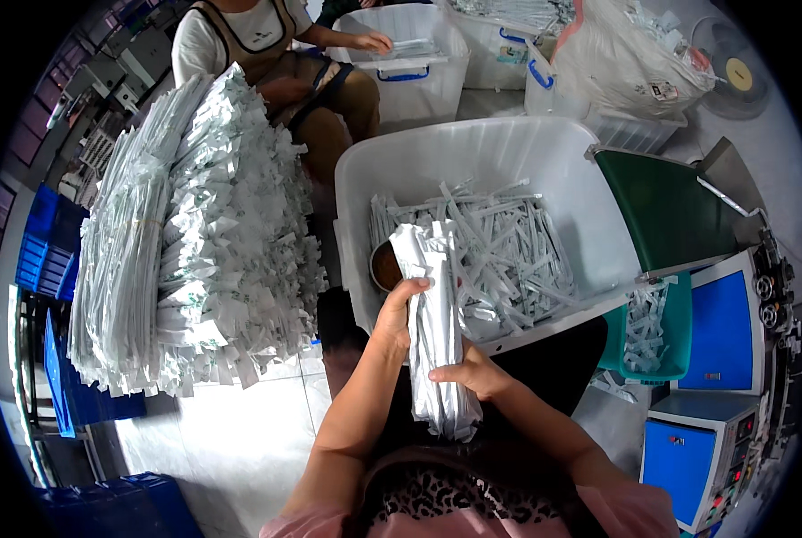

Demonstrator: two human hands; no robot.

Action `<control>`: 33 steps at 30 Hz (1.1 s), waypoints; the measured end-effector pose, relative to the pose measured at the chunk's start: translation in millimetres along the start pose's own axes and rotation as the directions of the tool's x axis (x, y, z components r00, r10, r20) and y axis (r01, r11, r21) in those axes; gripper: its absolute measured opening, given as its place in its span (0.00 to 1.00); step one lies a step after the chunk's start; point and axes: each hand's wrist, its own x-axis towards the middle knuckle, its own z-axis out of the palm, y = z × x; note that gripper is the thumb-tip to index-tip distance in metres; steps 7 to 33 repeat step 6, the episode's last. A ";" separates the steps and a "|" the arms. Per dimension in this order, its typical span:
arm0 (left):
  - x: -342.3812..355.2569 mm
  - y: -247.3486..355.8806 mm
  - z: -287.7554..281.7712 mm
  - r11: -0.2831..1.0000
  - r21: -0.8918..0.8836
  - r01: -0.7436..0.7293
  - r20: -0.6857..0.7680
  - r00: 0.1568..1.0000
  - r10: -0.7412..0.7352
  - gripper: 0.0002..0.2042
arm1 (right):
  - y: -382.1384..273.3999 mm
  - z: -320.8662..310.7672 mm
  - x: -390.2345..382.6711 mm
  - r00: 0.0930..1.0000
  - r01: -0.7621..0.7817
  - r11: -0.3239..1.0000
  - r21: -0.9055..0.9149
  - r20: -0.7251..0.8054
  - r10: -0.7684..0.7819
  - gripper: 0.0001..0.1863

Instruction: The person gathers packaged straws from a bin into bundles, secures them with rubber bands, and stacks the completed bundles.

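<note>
Both my hands are closed round a bundle of long, thin white packets (pixel 432 341), held upright over my lap. My left hand (pixel 399 314) grips its upper left side, thumb across the front. Lower down on the right, my right hand (pixel 473 369) wraps it with the thumb on the front. Just beyond stands a big white plastic tub (pixel 482 143), where many loose thin packets (pixel 509 251) lie in a heap. A small round container with brown contents (pixel 385 267) sits inside the tub, partly hidden by the bundle.
A tall stack of bundled packets (pixel 195 242) rises on my left. At right are a green conveyor belt (pixel 666 211), a teal bin with packets (pixel 679 332) and a blue-doored machine (pixel 724 323). A co-worker (pixel 257 54) sits far left beside another white tub (pixel 419 90).
</note>
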 end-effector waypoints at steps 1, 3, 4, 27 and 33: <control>1.7 -1.3 -3.3 0.999 -0.018 -0.035 0.044 0.998 0.036 0.26 | -0.2 -1.6 0.3 0.999 0.050 0.998 0.024 0.002 -0.050 0.37; 3.1 -3.1 -7.3 0.989 0.134 -0.069 0.056 0.996 0.062 0.31 | 1.6 -10.5 -0.5 0.995 0.094 0.995 0.030 -0.043 -0.093 0.33; -2.2 -5.5 5.9 0.961 0.266 -0.078 0.043 0.997 0.069 0.33 | 0.4 -17.3 -6.0 0.993 0.094 0.996 0.006 -0.073 -0.093 0.32; -4.9 -20.1 13.8 0.861 0.491 -0.131 0.068 0.991 0.113 0.40 | -7.9 -29.7 -9.1 0.998 0.065 0.996 0.066 -0.029 -0.063 0.33; -4.9 -20.1 13.8 0.861 0.491 -0.131 0.068 0.991 0.113 0.40 | -7.9 -29.7 -9.1 0.998 0.065 0.996 0.066 -0.029 -0.063 0.33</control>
